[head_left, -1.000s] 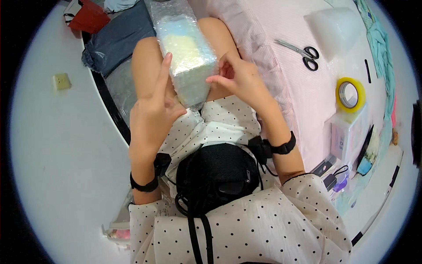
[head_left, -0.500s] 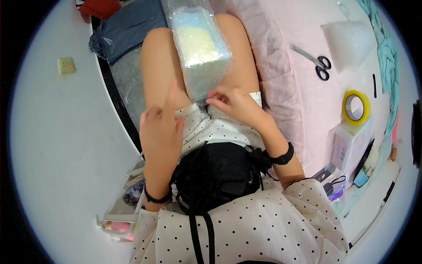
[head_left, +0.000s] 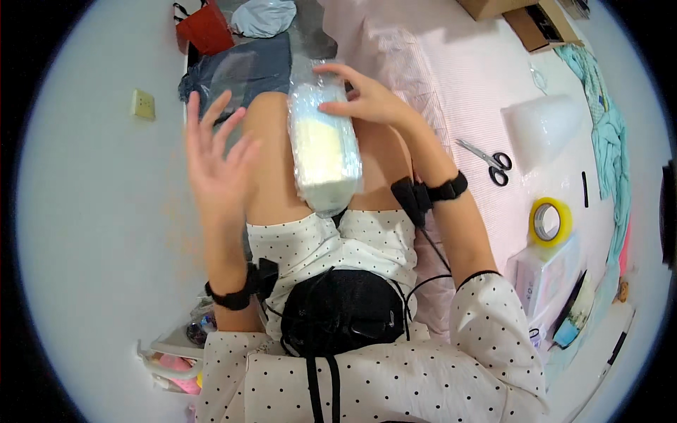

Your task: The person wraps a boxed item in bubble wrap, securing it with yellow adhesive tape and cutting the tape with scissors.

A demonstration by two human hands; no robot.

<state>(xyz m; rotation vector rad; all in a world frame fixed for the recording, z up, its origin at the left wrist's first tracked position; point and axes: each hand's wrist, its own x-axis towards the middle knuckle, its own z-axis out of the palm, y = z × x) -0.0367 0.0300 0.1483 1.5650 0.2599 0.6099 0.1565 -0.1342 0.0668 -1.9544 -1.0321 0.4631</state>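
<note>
Across my thighs rests a box (head_left: 326, 151) with a pale yellow and light blue face, wrapped in clear bubble wrap. The loose end of the wrap extends past the box's far end. My right hand (head_left: 367, 99) is at that far end, thumb and fingers apart over the wrap's right edge; whether it presses on the film is hard to tell. To the left of the box, my left hand (head_left: 215, 151) is raised in the air with its fingers spread and nothing in it. It is slightly blurred.
On the pink striped bed at right are scissors (head_left: 489, 161), a roll of bubble wrap (head_left: 541, 130), a yellow tape roll (head_left: 562, 222) and a white box (head_left: 536, 282). Cardboard boxes (head_left: 539, 28) stand at the far right. Grey plastic bags (head_left: 243, 70) and a red bag (head_left: 204, 29) lie far left.
Both hands have left the box's near end. My right hand has moved to its far end; my left has lifted away leftward, fingers spreading. The view has also shifted, showing more of the far side.
</note>
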